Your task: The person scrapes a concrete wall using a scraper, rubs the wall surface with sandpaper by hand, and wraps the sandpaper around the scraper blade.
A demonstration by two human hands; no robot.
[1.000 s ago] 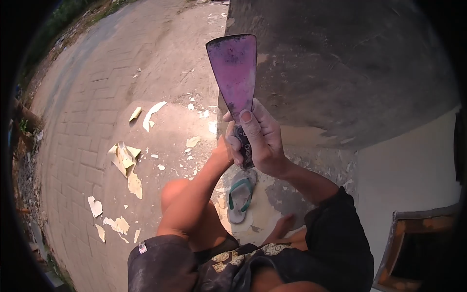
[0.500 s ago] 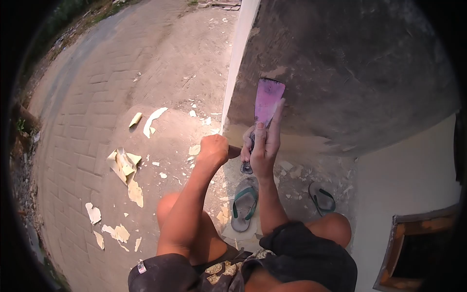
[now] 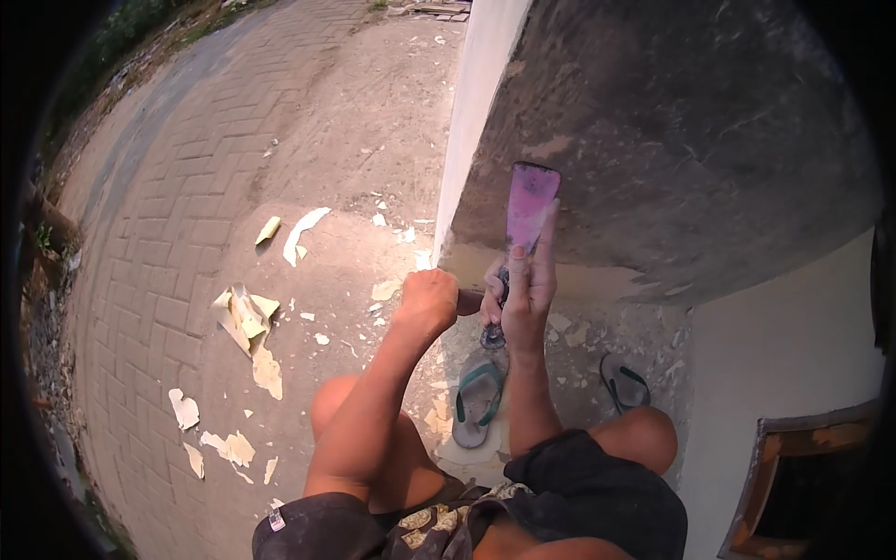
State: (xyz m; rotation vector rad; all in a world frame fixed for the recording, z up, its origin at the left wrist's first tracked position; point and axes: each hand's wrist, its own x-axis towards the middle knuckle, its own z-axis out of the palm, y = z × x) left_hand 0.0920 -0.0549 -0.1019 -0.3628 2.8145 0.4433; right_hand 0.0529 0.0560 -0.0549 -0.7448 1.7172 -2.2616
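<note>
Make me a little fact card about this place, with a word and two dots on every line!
Right hand: holds purple scraper, blade up
Left hand: beside the right hand, grip unclear
Sandals: two, green straps, on the ground
Flakes: pale, scattered on the ground
Wall: dark, with paler patches

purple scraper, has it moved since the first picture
Yes, to the right: its blade overlapped the left edge of the dark wall then; now the purple scraper shows wholly right of that edge.
</note>
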